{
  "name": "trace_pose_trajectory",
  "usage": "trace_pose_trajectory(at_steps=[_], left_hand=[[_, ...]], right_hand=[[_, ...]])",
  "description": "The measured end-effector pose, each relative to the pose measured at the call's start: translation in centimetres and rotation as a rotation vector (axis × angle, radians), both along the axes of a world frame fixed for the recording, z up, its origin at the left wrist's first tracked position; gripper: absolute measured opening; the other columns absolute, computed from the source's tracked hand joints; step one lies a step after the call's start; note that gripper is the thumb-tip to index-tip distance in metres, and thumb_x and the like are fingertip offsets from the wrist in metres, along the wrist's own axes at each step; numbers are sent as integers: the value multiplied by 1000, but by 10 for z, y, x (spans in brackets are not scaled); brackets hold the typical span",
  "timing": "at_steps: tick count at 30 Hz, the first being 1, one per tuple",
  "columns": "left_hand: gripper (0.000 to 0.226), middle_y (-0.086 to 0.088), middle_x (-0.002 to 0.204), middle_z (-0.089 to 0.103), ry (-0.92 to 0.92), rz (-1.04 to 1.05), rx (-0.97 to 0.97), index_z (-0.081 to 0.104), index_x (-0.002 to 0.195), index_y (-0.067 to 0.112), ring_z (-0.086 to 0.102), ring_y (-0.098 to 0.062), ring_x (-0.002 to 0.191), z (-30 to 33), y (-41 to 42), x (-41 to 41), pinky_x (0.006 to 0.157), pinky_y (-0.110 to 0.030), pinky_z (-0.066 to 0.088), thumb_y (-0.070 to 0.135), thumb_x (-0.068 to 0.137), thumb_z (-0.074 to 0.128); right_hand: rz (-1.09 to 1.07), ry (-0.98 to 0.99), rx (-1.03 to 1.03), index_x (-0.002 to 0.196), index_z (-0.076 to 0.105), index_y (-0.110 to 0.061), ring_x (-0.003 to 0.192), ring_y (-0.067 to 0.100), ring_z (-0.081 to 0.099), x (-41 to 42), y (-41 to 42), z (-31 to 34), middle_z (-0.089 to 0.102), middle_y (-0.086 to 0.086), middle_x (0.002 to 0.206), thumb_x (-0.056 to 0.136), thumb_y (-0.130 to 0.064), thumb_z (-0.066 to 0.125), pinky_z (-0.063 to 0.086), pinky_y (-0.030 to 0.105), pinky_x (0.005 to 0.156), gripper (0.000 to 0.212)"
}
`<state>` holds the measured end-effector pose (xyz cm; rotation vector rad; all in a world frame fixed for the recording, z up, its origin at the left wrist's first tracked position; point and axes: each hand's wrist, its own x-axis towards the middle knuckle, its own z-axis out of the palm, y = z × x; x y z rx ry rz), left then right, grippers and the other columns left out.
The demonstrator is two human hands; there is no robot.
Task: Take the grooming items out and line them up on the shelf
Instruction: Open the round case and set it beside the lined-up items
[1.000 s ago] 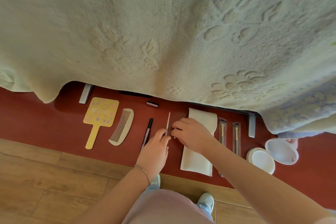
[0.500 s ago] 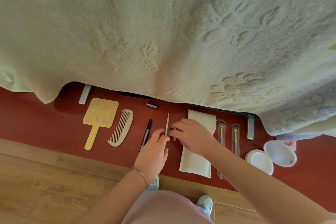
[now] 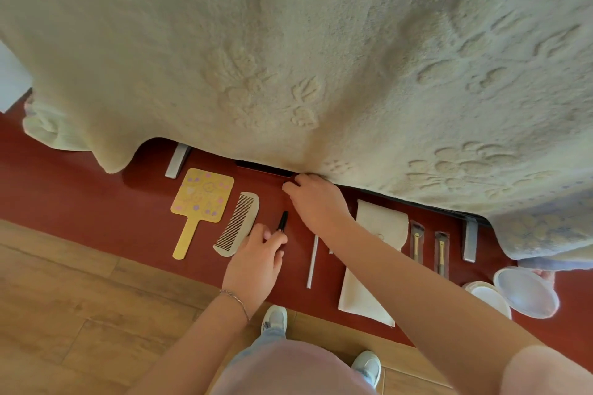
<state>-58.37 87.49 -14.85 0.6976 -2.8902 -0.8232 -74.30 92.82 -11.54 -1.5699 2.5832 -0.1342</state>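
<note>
Grooming items lie in a row on the red shelf [image 3: 96, 202]: a yellow hand mirror [image 3: 202, 199], a grey comb [image 3: 239, 223], a black pen-like liner [image 3: 283, 221], a thin nail file [image 3: 313, 261], a white pouch [image 3: 375, 253] and two sleeved brushes [image 3: 416, 240] [image 3: 442, 253]. My left hand [image 3: 256, 256] pinches the lower end of the black liner. My right hand [image 3: 316, 199] reaches to the back of the shelf at the blanket's edge, fingers curled down. What lies under those fingers is hidden.
A thick cream blanket [image 3: 288, 42] overhangs the back of the shelf. Metal brackets [image 3: 177, 160] [image 3: 469, 240] stand at both ends of the row. A white jar [image 3: 491, 297] and its lid [image 3: 526, 292] sit at the far right. Wooden floor lies below the shelf.
Both hands have left the nail file, which now lies alone. My right hand moved up to the small tube's spot at the back. My left hand shifted left onto the black liner.
</note>
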Motion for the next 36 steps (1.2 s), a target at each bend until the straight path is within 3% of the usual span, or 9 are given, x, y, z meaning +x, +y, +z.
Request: trace_pose_trajectory(at_steps=[4,11,14,17,19,28,36], left_hand=[[19,-4,89,53,7,-11,36,61,91,18,54,-16,64,-2,-1,3,49,-22,46,10,76,70],[16,-4,96,53,-5,-1,31,61,98,16,57,-18,65,-3,-10,3,55,-25,51,14,83,64],[14,-5,95,53,11,-9,25,61,95,14,55,-18,61,-3,-15,-2,51,-25,48,12,81,65],[14,-6,93,54,24,-26,6,59,91,13,52,-18,56,-2,-17,-8,49,-24,44,10,80,67],[15,-7,92,54,29,-19,-14,56,90,11,47,-17,54,-1,-18,-11,48,-25,42,10,80,67],[18,-8,90,55,39,-36,-39,56,85,9,55,-22,56,1,-16,-15,50,-24,39,12,76,71],[15,-6,90,54,67,-36,-39,57,87,9,55,-22,57,-1,-14,-13,51,-24,40,10,78,70]], right_hand=[[20,32,92,126,50,-9,106,30,50,2,-5,-4,54,13,113,91,-5,42,39,36,87,36],[9,-4,67,113,60,-5,95,32,55,4,-1,-10,59,15,100,90,-7,47,44,39,81,26],[11,59,84,99,66,-7,81,28,58,12,8,-9,63,11,87,82,-10,59,47,37,69,18],[5,83,110,71,69,-15,57,20,56,23,18,-8,60,2,63,56,-16,81,43,27,48,19],[19,80,95,64,67,-18,53,18,56,30,23,-10,58,0,59,48,-17,84,43,25,47,23],[88,110,41,73,69,-23,64,16,60,44,34,-17,62,-5,63,59,-37,81,47,28,56,23],[45,82,22,77,69,-24,65,17,60,45,36,-17,63,-6,64,58,-38,82,49,30,57,27]])
